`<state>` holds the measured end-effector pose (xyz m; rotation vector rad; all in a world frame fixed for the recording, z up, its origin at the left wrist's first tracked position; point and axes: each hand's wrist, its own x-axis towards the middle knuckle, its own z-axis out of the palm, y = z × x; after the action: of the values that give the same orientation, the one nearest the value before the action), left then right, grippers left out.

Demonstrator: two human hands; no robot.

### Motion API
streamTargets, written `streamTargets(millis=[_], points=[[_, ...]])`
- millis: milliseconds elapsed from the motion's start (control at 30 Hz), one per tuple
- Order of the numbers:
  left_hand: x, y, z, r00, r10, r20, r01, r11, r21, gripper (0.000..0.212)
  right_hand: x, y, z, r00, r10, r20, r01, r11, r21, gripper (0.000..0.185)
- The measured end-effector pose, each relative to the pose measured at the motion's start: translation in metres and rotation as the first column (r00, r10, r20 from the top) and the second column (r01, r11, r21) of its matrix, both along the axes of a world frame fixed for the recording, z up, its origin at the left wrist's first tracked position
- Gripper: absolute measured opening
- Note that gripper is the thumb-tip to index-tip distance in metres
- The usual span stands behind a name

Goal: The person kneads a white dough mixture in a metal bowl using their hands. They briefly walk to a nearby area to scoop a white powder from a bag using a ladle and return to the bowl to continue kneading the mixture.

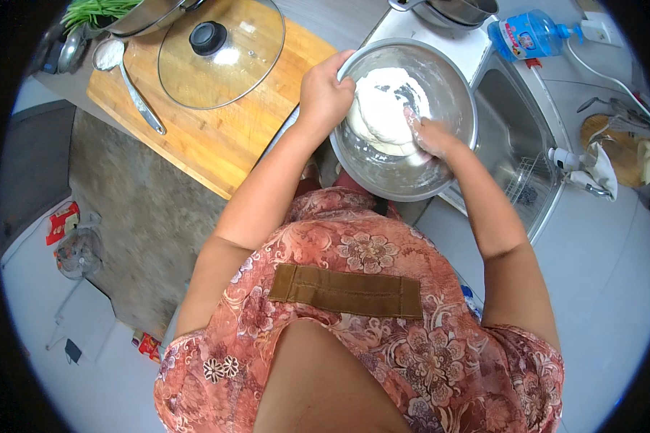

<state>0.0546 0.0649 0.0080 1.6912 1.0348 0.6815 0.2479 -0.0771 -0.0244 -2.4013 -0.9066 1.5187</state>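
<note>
A wide stainless steel bowl (460,97) is tilted in front of me. Gripping its left rim is my left hand (327,94), with the thumb over the edge. White dough (379,130) lies inside, with loose flour (390,84) on top and flour smears on the bowl's wall. My right hand (433,136) reaches into the bowl and grasps the right edge of the dough. Flour coats its fingers, and some fingertips are hidden against the dough.
On the left, a wooden board (206,146) carries a glass lid (233,81) and a metal spoon (135,97) with flour, beside a pan (151,16). To the right are a steel sink (509,113), a blue pump bottle (531,35), a faucet (566,159) and stacked pots (457,11).
</note>
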Motion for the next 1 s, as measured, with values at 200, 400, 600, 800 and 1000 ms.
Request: streamTargets(millis=[200,400,600,800,1000], points=[[0.0,0.003,-0.005,0.997,0.01,0.074,-0.015,0.998,0.063,0.043,-0.024,0.0,0.033,0.7,-0.426,-0.574,0.487,0.872,-0.052,0.098],[0.003,0.003,-0.001,1.0,0.013,0.009,-0.013,1.0,-0.02,0.045,-0.034,-0.001,-0.014,0.97,-0.113,0.214,0.029,0.932,0.36,0.097],[0.003,0.005,-0.007,1.0,-0.012,0.005,0.011,0.998,0.057,0.044,-0.005,0.025,0.091,0.949,0.045,0.312,-0.13,0.958,0.257,0.064],[0.003,0.004,0.001,0.999,-0.032,-0.031,0.032,0.999,-0.005,0.044,0.0,0.018,0.156,0.585,0.56,0.586,-0.762,0.628,0.161,0.042],[0.01,0.003,0.005,0.999,-0.027,-0.03,0.026,0.999,-0.038,0.043,0.011,0.02,0.081,0.717,0.604,0.348,-0.69,0.688,0.226,0.055]])
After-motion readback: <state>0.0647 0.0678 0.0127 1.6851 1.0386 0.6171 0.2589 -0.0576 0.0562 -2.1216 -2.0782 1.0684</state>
